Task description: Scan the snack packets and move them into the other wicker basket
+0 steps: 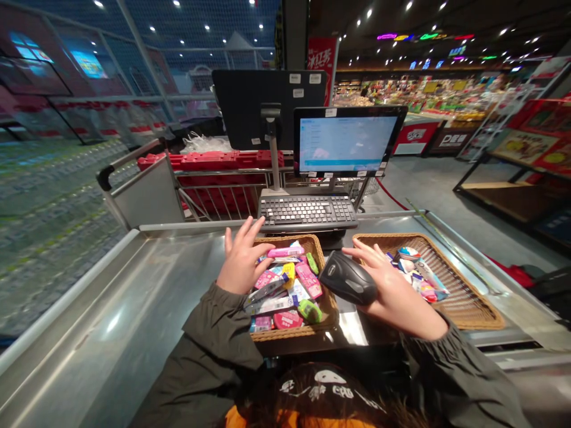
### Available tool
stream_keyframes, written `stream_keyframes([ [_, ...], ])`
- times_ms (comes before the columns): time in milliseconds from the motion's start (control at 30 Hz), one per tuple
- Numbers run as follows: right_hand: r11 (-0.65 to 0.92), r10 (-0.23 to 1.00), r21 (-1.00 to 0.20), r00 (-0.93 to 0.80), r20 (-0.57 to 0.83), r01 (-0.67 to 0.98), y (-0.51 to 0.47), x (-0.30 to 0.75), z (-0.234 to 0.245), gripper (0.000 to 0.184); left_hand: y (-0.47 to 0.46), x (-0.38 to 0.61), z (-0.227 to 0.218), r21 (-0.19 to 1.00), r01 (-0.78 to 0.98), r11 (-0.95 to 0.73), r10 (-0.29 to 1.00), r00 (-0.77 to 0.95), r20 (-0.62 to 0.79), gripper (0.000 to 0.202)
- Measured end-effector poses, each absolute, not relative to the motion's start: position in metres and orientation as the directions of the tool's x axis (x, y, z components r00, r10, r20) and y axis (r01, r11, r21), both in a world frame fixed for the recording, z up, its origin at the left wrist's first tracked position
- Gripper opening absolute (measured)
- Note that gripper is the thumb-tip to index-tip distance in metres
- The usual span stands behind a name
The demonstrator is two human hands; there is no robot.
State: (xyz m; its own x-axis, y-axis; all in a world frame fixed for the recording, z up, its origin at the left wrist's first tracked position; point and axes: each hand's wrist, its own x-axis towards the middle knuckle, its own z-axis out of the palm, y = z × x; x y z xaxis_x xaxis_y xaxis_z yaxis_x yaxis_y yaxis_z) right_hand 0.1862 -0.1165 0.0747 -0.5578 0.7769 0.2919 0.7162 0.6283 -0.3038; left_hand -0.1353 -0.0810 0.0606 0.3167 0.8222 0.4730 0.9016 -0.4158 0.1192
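Observation:
My right hand [395, 294] is wrapped round a black handheld barcode scanner [348, 276], held between two wicker baskets. My left hand [243, 258] hovers with fingers spread over the left basket's [292, 331] far-left edge, just above a pink packet [285, 252], holding nothing. That basket is full of small colourful packets and toothbrush-like items. The right wicker basket [473, 306] holds several small packets [417, 273] at its near-left side, right beside my right hand.
A steel checkout counter [134, 309] carries both baskets. Behind them stand a keyboard [307, 211], a lit till screen [345, 142] and a dark customer display [263, 107]. A red-lined shopping trolley [209, 184] is parked beyond the counter. Shop shelves lie far right.

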Motion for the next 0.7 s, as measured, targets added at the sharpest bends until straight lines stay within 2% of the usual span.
stream_keyframes([
  [700,0.631,0.776,-0.316,-0.570,0.271,0.709,-0.1151,0.1833,0.0700,0.044,-0.0838,-0.1371,0.0506,0.133,0.911,-0.391,0.836,0.291,0.465,0.013],
])
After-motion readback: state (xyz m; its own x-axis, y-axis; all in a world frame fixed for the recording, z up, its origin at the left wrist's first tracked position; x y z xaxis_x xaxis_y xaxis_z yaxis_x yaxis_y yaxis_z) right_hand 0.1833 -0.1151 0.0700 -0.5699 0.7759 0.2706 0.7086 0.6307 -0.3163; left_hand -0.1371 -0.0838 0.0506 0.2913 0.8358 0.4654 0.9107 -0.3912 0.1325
